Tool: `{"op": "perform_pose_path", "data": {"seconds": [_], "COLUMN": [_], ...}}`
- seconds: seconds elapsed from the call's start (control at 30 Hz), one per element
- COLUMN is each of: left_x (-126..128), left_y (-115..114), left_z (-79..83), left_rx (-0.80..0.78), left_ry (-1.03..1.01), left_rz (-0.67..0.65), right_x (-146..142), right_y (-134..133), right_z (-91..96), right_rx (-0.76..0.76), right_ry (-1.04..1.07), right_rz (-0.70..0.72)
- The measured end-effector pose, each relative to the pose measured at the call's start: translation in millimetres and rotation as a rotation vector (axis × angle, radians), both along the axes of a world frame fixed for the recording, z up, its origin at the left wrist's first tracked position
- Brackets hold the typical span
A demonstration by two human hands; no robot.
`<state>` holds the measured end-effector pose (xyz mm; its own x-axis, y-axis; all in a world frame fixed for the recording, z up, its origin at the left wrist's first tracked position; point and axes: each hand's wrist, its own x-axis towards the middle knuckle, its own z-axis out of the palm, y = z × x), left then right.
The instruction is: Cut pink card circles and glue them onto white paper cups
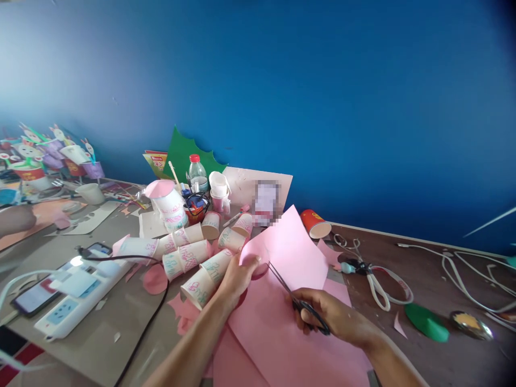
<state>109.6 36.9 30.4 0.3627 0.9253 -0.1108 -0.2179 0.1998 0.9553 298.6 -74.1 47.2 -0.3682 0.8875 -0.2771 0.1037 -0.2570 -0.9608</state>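
My left hand (237,277) pinches the left edge of a large pink paper sheet (290,252) and holds it up off the table. My right hand (326,317) grips black scissors (288,290), whose blades point up and left into the pink sheet near my left fingers. More pink paper (274,344) lies flat under both hands. Just left of my left hand lie several white paper cups (189,258) with pink and green writing, tipped on their sides.
A white power strip (68,306) with a phone (34,295) and black cable sits front left. A water bottle (197,173), green cut-out (181,153) and red cup (316,223) stand by the blue wall. White cords (379,285) and a green scrap (427,322) lie right.
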Motion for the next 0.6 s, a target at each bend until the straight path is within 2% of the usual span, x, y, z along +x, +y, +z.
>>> {"op": "perform_pose_path", "data": {"seconds": [0.2, 0.4, 0.6], "left_x": [-3, -3, -5], "left_y": [3, 1, 6], "left_z": [-0.9, 6.5, 1.6], "left_rx": [0.027, -0.073, -0.162], "left_ry": [0.141, 0.087, 0.037], "left_rz": [0.072, 0.046, 0.045], "right_x": [1, -4, -9], "right_y": [-3, 0, 0], "right_z": [-0.8, -3.6, -6.5], "right_rx": [-0.036, -0.054, -0.040], "right_ry": [0.028, 0.068, 0.155], "right_rz": [-0.015, -0.045, -0.062]}}
